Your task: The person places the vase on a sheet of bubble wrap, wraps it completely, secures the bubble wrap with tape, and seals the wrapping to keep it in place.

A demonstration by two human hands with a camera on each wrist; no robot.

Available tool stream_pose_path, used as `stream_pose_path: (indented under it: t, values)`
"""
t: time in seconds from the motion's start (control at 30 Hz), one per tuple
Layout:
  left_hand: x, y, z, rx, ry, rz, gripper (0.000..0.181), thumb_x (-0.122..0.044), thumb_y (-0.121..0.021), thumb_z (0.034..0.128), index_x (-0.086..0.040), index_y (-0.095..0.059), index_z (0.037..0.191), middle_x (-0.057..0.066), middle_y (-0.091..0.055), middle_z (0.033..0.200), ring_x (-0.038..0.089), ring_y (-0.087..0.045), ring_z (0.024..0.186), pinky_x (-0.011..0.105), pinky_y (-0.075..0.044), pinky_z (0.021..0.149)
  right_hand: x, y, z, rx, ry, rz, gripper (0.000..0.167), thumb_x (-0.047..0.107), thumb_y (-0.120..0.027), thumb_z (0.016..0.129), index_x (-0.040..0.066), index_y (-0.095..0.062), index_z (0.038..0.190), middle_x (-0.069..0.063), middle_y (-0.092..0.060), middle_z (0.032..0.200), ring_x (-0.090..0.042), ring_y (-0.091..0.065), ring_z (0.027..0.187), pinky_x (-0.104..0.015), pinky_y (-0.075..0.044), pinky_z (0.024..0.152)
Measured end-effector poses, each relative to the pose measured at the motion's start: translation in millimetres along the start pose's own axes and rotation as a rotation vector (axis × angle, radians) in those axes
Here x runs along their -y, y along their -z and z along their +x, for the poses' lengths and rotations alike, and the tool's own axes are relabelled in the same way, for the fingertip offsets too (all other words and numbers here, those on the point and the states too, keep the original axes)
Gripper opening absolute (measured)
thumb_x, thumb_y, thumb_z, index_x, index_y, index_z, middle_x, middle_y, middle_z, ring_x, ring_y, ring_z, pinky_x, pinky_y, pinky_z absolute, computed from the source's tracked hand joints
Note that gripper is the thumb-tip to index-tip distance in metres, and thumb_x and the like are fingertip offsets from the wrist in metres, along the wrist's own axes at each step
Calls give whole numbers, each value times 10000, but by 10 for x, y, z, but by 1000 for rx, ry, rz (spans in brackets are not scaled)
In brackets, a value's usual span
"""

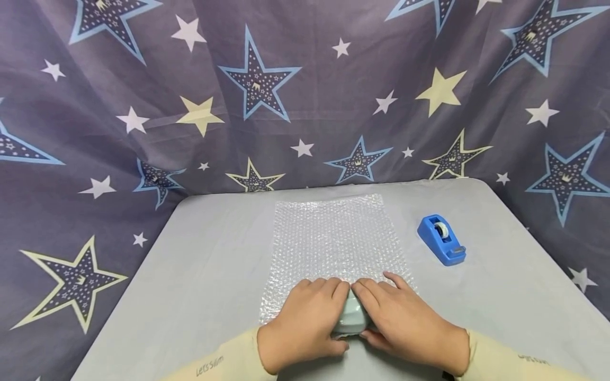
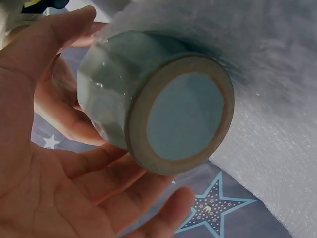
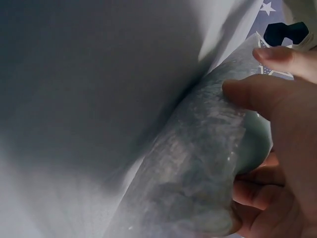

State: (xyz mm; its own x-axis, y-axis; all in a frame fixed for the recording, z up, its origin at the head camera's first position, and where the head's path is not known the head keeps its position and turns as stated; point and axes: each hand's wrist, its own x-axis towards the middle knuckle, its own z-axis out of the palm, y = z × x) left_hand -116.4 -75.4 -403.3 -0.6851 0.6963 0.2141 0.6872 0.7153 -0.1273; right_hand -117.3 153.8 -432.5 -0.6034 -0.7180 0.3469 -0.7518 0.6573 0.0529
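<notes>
A pale green glazed ceramic cup (image 1: 353, 316) lies on its side at the near end of a sheet of clear bubble wrap (image 1: 333, 238). My left hand (image 1: 307, 320) holds it from the left, and my right hand (image 1: 405, 321) grips it from the right. In the left wrist view, the cup's round base (image 2: 185, 116) with its unglazed ring faces out beside the curved left fingers. The right wrist view has the right thumb (image 3: 247, 94) on the near edge of the wrap, with fingers under the cup. Its mouth is hidden.
A blue tape dispenser (image 1: 441, 239) with a roll of tape stands right of the wrap. The pale grey table (image 1: 209, 264) ends at a star-patterned curtain (image 1: 305, 95), which hangs behind it and along both sides.
</notes>
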Motion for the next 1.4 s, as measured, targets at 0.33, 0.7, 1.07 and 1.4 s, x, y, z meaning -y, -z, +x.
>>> stream_pose_path:
  t: [0.33,0.7,1.07,1.4]
  values:
    - [-86,-10,-83,-75,28,215,927,-744,-807,608,-80,-560,1205,10,-605,1058,189,-596,862,357,-440,686,-45,-20,23,-29,3,10,837,490,-827,759,51,-527,1406,-39,-626,1277,-212,-683,1095,-611,-460,1017]
    - [-156,-3,-120,-102,38,245,919,-756,-795,641,-66,-581,1210,20,-598,1047,211,-583,851,366,-438,704,-83,-4,65,-20,4,12,824,520,-812,756,65,-542,1388,-29,-640,1263,-200,-672,1106,-609,-452,1031]
    - [-140,-27,-120,-148,36,187,770,-655,-816,698,-81,-615,1170,5,-611,1008,188,-596,816,358,-434,657,-116,-14,97,-18,6,37,814,534,-802,754,78,-545,1377,-26,-643,1248,-202,-658,1135,-605,-418,1061]
    - [-77,-5,-69,-205,40,169,628,-587,-833,713,-105,-667,1081,-19,-650,935,158,-619,718,335,-432,616,-131,-14,132,-29,1,56,789,520,-793,739,79,-561,1351,-8,-646,1210,-178,-658,1106,-598,-439,1034]
